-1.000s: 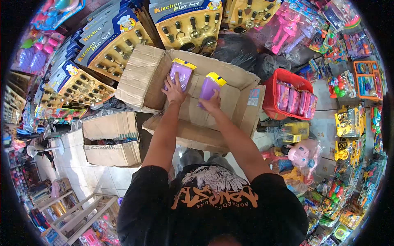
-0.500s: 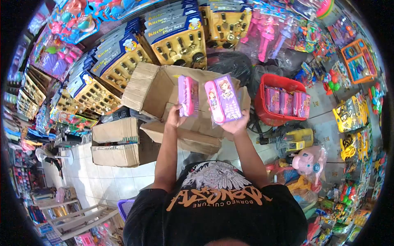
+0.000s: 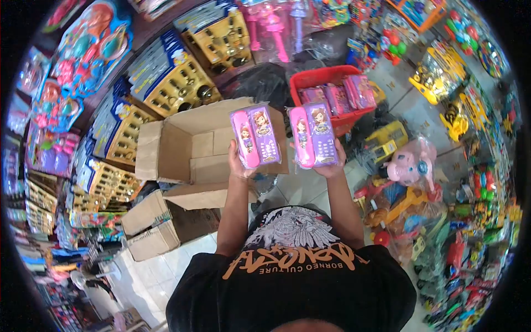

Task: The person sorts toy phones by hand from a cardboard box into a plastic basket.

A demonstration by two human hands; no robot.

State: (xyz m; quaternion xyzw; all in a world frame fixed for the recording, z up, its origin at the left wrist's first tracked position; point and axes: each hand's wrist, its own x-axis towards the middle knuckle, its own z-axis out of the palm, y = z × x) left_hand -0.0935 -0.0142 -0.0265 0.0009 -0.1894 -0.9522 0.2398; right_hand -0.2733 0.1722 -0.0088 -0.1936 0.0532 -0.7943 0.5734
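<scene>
My left hand [image 3: 238, 163] holds a purple and pink toy telephone [image 3: 258, 138] in clear plastic, its pink handset along the left side and a cartoon princess on its face. In my right hand [image 3: 335, 165] is a matching toy telephone [image 3: 322, 135], also wrapped and face up. The two stand side by side, a small gap apart, above the right end of an open cardboard box [image 3: 174, 144]. Farther right, a red basket [image 3: 343, 122] contains several packages in similar purple and pink.
A second cardboard box [image 3: 149, 246], flaps up, sits on the tiles by the first. Kitchen play sets [image 3: 177, 83] line the shelf behind. To the right lie a yellow item [image 3: 387, 139], a pink toy [image 3: 410, 166] and bagged toys [image 3: 409, 207].
The left toy telephone has turned from edge-on to face up, and both are now level and alike in angle. My view has swung right, bringing the red basket nearer the middle.
</scene>
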